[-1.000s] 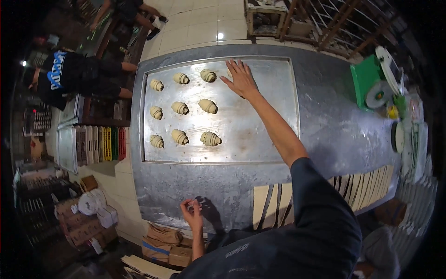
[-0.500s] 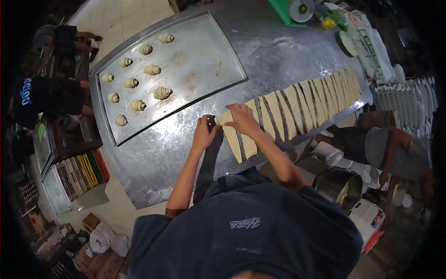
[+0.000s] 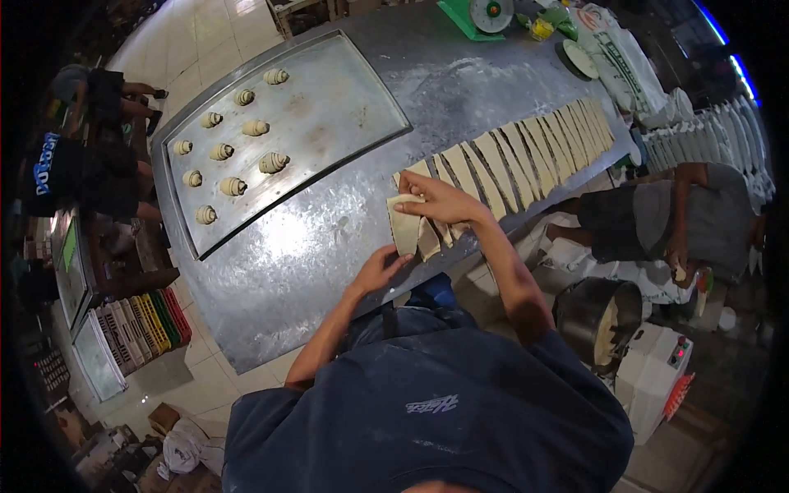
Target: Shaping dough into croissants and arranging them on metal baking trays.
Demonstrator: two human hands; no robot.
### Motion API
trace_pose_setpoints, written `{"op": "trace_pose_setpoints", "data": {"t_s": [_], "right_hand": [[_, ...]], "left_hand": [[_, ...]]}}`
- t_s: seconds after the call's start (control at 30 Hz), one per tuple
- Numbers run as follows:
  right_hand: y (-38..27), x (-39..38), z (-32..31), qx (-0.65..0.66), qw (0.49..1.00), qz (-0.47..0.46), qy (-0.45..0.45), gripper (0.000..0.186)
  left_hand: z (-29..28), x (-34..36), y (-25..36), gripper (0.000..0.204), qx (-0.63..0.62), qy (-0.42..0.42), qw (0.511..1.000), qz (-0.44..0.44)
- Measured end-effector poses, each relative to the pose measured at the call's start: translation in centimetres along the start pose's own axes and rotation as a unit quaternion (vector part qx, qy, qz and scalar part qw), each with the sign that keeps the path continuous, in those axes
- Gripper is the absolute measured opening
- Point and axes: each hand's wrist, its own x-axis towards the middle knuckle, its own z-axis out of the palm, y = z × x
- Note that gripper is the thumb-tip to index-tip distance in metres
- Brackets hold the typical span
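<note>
A pale dough strip point(image 3: 404, 232) is lifted at the left end of a row of cut strips on the metal table. My right hand point(image 3: 436, 201) grips its broad upper end, thumb and fingers closed on the folded dough. At the strip's lower end, my left hand point(image 3: 382, 269) has its thumb and fingertips closed on the narrow tip. Other long, tapering dough strips point(image 3: 493, 168) lie side by side to the right, dark gaps between them. Several rolled dough pieces point(image 3: 274, 162) sit on a metal baking tray point(image 3: 345, 107) to the left.
The metal table point(image 3: 271, 287) is dusted with flour in places. A green scale point(image 3: 472, 20) stands at its far edge, near a white sack point(image 3: 620, 62). At right, a person point(image 3: 657, 205) is beside a large mixing bowl point(image 3: 598, 320). Stacked crates point(image 3: 144, 308) stand at left.
My right hand has taken up the end strip and its upper end is now folded over. My left hand has moved toward me, to the strip's lower tip. The view has shifted slightly.
</note>
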Motion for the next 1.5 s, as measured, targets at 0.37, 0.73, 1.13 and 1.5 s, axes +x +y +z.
{"op": "trace_pose_setpoints", "data": {"t_s": [0.37, 0.73, 1.13, 1.5], "right_hand": [[11.1, 6.3, -2.9, -0.075, 0.967, -0.014, 0.243, 0.038], [18.4, -3.5, -11.7, -0.140, 0.952, 0.115, 0.247, 0.027], [11.8, -8.3, 4.5, -0.160, 0.953, 0.229, 0.121, 0.035], [13.3, -7.6, 10.6, -0.205, 0.862, 0.343, 0.311, 0.042]], "left_hand": [[3.0, 0.1, -1.8, 0.041, -0.257, 0.283, 0.891, -0.247], [9.5, -3.0, -0.8, 0.044, 0.181, 0.456, 0.815, -0.307], [-4.1, 14.9, 2.4, 0.036, 0.373, 0.234, 0.898, 0.000], [-4.7, 15.7, 0.7, 0.030, 0.437, 0.184, 0.877, 0.076]]}}
